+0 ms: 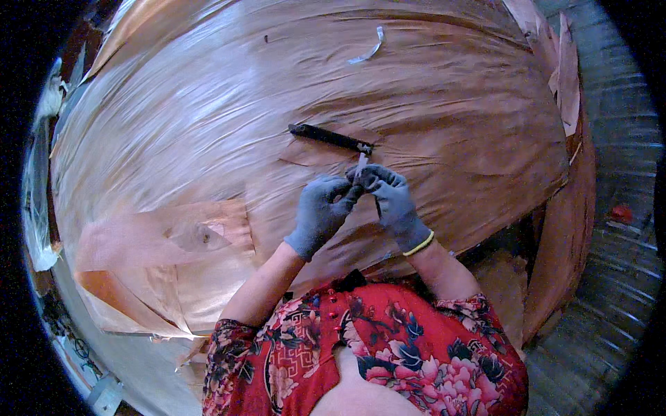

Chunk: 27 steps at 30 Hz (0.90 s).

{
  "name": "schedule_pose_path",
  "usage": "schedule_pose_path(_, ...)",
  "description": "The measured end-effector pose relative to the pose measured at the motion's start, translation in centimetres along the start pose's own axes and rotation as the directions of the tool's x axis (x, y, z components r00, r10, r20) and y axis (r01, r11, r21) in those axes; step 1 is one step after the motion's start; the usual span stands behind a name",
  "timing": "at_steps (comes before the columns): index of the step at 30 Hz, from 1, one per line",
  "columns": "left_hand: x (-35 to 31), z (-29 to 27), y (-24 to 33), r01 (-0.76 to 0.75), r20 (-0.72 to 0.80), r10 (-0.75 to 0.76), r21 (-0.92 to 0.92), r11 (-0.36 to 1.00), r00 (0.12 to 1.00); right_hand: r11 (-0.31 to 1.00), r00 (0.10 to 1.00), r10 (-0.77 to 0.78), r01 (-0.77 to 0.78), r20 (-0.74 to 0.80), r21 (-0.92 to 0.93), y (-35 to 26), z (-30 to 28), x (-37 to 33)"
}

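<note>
My left hand [320,209], in a grey glove, meets my right hand [392,196] in a matching glove with a yellow cuff edge. The fingers of both hands are closed, pinching a small narrow pale strip [361,165] between them. Just beyond the fingertips lies a long slim black bar-shaped thing [326,136] with a small metallic piece at its right end; its exact kind is unclear. Under the bar is a brown scrap piece [305,153], resting on a broad wrinkled tan-brown sheet [444,104] like wood veneer.
A whitish curled strip [371,47] lies on the sheet's far part. To the left are loose overlapping sheet pieces [159,239], one with a torn hole. Ragged sheet edges [567,83] stand up on the right, beside a grey floor [617,277] with a red scrap [620,213].
</note>
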<state>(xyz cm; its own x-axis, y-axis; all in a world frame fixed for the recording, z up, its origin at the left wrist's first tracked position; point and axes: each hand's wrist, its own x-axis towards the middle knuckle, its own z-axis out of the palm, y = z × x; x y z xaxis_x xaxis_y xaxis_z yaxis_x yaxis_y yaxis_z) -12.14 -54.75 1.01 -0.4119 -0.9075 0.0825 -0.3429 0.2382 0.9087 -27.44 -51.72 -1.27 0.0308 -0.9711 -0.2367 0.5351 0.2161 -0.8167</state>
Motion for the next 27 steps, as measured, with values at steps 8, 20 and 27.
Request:
schedule_pose_path(8,1.7,-0.3,-0.9,0.036,-0.022,-0.03,0.392,0.919,0.999,0.989,0.976,0.111,-0.127,-0.189,-0.073,-3.8,-3.4,2.0)
schedule_pose_path(20,6.7,1.1,-5.5,-0.241,-0.027,0.278,0.427,0.871,0.96,0.49,0.933,0.122,-0.353,-0.338,-0.797,-4.8,-4.3,7.2)
schedule_pose_path(27,7.2,3.9,-4.9,-0.408,0.128,0.409,0.553,0.726,0.903,0.192,0.944,0.065,-0.33,-0.324,-0.924,-4.7,-4.5,8.2)
